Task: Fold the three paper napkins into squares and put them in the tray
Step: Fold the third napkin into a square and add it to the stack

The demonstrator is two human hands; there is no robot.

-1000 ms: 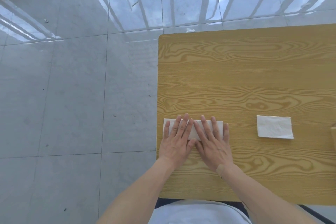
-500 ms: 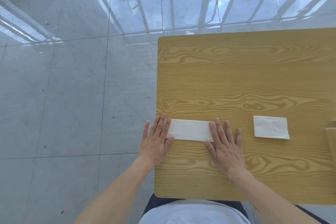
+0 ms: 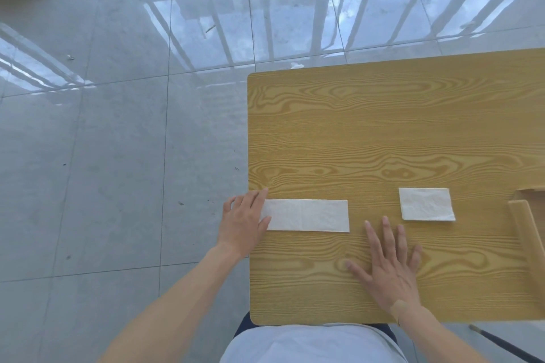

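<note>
Under the left hand (image 3: 241, 219), fingers bent over its left end, lies the long napkin strip (image 3: 306, 215) on the tabletop (image 3: 368, 132); whether gripped or only pressed, cannot tell; off the strip's right end now, down toward the body, rests the right hand (image 3: 389, 265), fingers spread flat on bare wood, holding nothing; a moment earlier pressed on that end; likely crease smoothed, half-fold next; beyond the right hand's fingertips, a second, shorter napkin (image 3: 426, 204); further right, the tray (image 3: 528, 227), partly cut off.

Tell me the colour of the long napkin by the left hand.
White, faintly embossed long napkin; head view shows it best.
</note>
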